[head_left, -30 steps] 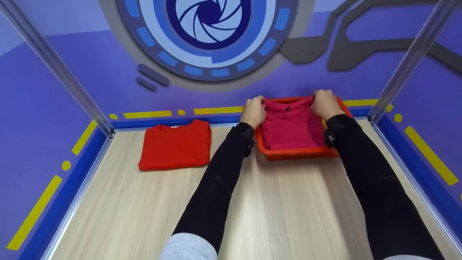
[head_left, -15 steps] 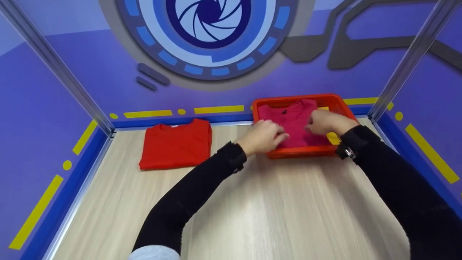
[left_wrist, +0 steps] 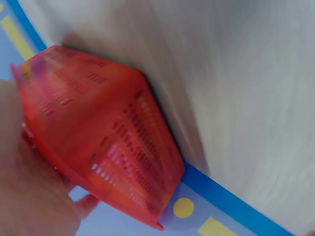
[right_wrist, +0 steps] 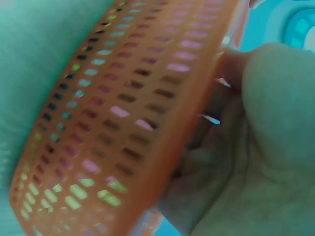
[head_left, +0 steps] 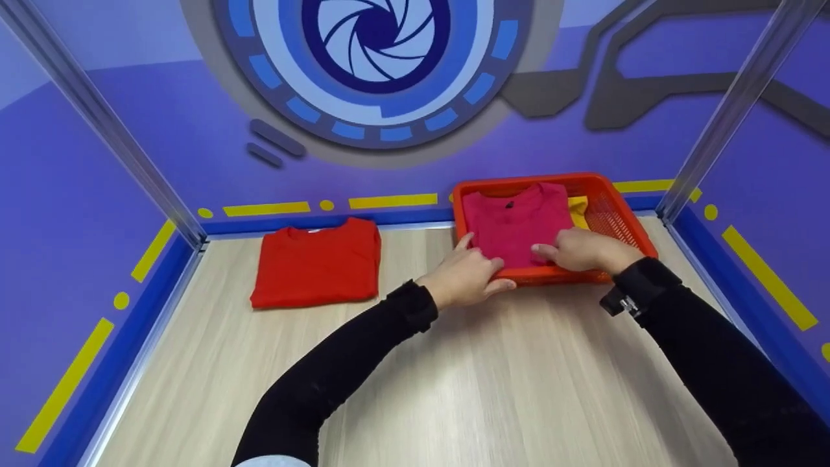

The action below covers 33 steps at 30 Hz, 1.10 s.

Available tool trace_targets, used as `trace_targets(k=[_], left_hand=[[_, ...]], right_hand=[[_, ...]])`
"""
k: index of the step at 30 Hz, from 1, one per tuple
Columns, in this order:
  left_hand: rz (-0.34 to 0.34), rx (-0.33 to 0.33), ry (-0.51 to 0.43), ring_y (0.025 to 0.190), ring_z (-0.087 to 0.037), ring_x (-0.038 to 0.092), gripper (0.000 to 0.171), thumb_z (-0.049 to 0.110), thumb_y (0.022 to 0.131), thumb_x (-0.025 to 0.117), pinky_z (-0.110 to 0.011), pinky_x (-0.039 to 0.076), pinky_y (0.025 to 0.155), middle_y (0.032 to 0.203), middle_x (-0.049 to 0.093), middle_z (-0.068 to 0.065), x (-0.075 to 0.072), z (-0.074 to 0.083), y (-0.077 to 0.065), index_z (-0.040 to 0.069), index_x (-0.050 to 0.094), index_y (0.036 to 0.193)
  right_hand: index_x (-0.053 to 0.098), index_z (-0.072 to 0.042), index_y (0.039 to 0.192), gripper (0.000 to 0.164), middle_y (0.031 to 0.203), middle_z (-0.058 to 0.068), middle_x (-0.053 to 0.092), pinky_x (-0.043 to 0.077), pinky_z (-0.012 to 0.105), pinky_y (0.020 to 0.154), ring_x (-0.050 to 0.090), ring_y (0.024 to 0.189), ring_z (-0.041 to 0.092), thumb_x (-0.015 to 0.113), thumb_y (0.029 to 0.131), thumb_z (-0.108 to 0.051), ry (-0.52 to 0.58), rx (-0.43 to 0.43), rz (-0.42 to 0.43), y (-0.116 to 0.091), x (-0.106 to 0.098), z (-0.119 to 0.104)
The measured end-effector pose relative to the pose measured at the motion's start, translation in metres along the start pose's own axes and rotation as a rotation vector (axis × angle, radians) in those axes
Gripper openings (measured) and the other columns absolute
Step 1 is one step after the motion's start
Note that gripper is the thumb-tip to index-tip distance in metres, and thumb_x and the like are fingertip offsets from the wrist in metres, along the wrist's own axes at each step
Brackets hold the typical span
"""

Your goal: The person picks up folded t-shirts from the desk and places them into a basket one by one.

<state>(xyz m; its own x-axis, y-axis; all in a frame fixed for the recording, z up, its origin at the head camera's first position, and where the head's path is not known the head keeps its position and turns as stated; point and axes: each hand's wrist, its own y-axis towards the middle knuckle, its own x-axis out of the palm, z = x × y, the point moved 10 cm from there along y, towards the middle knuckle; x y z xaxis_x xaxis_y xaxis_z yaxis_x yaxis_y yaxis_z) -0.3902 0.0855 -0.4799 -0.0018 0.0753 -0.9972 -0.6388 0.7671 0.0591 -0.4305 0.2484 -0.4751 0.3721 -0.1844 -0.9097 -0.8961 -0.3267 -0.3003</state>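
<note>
Wood-grain tabletop (head_left: 486,389) | left hand (head_left: 465,275) spread, unclenched, at basket (head_left: 613,217) corner | right hand (head_left: 581,250) dipped inside, grip unclear

Our left arm (head_left: 324,376) extends from the lower left of the frame, the left hand (head_left: 462,275) right of centre, fingers (head_left: 465,242) spread. Our right arm (head_left: 713,363) slants in from the lower right, the right hand's (head_left: 583,250) thumb (head_left: 543,251) pointing left.
</note>
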Motion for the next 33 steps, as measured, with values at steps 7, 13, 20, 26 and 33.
trace_targets(k=[7,13,20,26,33], left_hand=[[0.331,0.066,-0.041,0.125,-0.02,0.069,0.035,0.039,0.115,0.057,-0.043,0.048,0.122,0.13,0.08,0.001,-0.031,0.003,-0.037,0.017,0.076,0.134],[0.435,0.002,-0.1,0.122,-0.025,0.073,0.026,0.02,0.11,0.064,-0.04,0.058,0.11,0.128,0.08,-0.005,-0.027,-0.061,-0.094,0.011,0.078,0.13],[0.269,-0.501,-0.225,0.14,-0.041,0.064,0.037,0.017,0.109,0.062,-0.057,0.05,0.121,0.144,0.072,-0.021,-0.003,-0.226,-0.198,0.001,0.072,0.14],[0.033,-0.711,-0.223,0.149,-0.054,0.052,0.051,0.022,0.11,0.062,-0.066,0.041,0.126,0.157,0.055,-0.034,0.02,-0.28,-0.259,-0.008,0.06,0.151],[-0.049,-0.689,-0.2,0.147,-0.052,0.054,0.058,0.027,0.108,0.069,-0.063,0.042,0.126,0.156,0.056,-0.034,0.031,-0.273,-0.256,-0.008,0.057,0.153]], right_hand=[[0.059,-0.017,0.061,0.05,0.055,-0.009,0.037,0.035,0.027,0.055,0.038,0.051,0.009,0.067,0.11,-0.026,0.106,-0.231,0.487,-0.031,-0.033,-0.074],[0.086,-0.009,0.093,0.023,0.066,-0.005,0.067,0.048,0.02,0.056,0.054,0.056,0.001,0.069,0.107,-0.014,0.316,-0.48,0.436,-0.054,0.007,-0.15],[0.084,-0.008,0.096,0.021,0.079,-0.011,0.069,0.047,0.016,0.064,0.053,0.067,-0.003,0.067,0.108,-0.012,0.324,-0.6,0.217,-0.042,0.096,-0.195],[0.081,-0.007,0.089,0.024,0.071,-0.012,0.054,0.034,0.016,0.058,0.038,0.06,-0.003,0.067,0.107,-0.009,0.292,-0.58,0.188,-0.032,0.121,-0.196],[0.086,-0.006,0.099,0.019,0.082,-0.005,0.074,0.05,0.019,0.065,0.055,0.068,0.0,0.068,0.106,-0.009,0.322,-0.504,0.229,-0.02,0.119,-0.193]])
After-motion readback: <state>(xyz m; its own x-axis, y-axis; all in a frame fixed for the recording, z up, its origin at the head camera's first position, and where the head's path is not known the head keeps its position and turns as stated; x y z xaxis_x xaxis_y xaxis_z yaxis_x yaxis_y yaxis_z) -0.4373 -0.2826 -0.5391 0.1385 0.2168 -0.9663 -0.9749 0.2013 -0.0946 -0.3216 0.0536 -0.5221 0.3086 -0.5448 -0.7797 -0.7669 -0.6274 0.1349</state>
